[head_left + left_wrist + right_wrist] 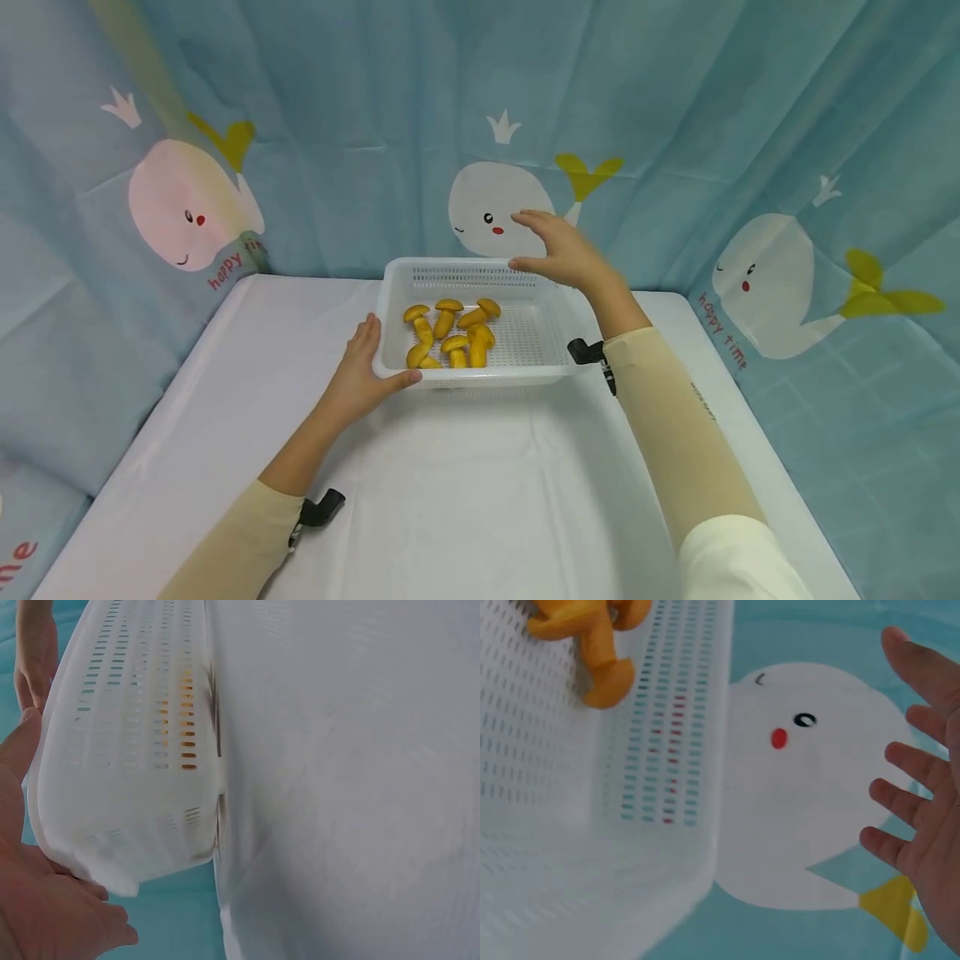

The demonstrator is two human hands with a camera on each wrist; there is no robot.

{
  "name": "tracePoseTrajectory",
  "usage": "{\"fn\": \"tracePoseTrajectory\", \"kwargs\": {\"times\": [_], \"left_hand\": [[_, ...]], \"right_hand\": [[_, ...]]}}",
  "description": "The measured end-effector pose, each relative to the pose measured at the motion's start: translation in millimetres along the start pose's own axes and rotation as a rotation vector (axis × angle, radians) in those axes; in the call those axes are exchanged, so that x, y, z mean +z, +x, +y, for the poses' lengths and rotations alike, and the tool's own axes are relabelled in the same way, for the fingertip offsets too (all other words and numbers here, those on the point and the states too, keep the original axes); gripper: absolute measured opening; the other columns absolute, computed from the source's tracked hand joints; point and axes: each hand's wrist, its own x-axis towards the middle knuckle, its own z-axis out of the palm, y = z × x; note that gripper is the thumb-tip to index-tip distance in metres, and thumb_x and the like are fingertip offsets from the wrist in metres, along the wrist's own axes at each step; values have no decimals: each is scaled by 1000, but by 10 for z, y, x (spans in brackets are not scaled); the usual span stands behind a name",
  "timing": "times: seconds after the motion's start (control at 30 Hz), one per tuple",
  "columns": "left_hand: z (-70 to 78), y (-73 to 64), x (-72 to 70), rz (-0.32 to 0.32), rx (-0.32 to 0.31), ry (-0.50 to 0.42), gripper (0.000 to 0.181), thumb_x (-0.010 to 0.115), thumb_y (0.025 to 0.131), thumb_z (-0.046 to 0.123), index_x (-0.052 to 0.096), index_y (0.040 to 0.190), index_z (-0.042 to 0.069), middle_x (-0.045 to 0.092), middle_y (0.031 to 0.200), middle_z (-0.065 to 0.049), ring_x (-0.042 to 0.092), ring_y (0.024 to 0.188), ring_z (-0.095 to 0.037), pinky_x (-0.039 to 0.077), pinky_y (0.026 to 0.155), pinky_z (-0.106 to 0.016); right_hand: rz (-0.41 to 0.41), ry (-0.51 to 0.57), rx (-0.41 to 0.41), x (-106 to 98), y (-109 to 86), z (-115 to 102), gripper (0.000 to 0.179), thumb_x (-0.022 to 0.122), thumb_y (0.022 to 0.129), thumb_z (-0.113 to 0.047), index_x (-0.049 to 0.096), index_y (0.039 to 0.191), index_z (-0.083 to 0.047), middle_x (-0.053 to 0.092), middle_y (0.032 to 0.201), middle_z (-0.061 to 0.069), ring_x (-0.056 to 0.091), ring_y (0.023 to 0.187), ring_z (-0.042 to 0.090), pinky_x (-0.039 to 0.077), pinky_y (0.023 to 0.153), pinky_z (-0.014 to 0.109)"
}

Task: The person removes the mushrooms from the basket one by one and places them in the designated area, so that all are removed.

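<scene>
A white slotted plastic basket stands on the white-covered table, with several yellow mushrooms lying in its left half. At its left end, my left hand touches the front corner: the thumb lies along the front rim and the outstretched fingers run along the left side. The left wrist view shows the thumb at the rim and the fingers past the end wall. My right hand is raised by the back right rim, thumb and fingers spread with nothing between them. A gap separates it from the basket in the right wrist view.
Blue curtains with printed whales hang behind the table and along both sides. The white table reaches toward me in front of the basket. Each forearm wears a small black wrist mount.
</scene>
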Motion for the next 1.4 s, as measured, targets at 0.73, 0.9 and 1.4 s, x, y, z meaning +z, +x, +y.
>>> {"fn": "tracePoseTrajectory", "kwargs": {"times": [0.73,0.9,1.4], "left_hand": [[0,25,-73,-10,-5,-17,135,78,69,77,6,166,17,0,173,-3,10,158,-37,24,120,-66],[-5,27,-61,-4,-4,-6,132,81,72,72,6,166,17,1,173,-3,11,158,-37,25,119,-66],[-9,29,-46,5,-11,18,127,83,75,66,8,166,17,1,173,-2,7,159,-33,22,120,-67]], "right_hand": [[-158,336,122,909,422,266,63,80,91,-29,56,147,-15,57,147,5,59,120,31,55,100,44],[-236,313,171,1004,440,254,54,79,92,-26,62,141,-14,60,145,5,55,131,29,48,111,48],[-373,356,253,1153,440,344,48,80,91,-24,66,137,-16,66,136,1,60,108,30,57,74,38]]}}
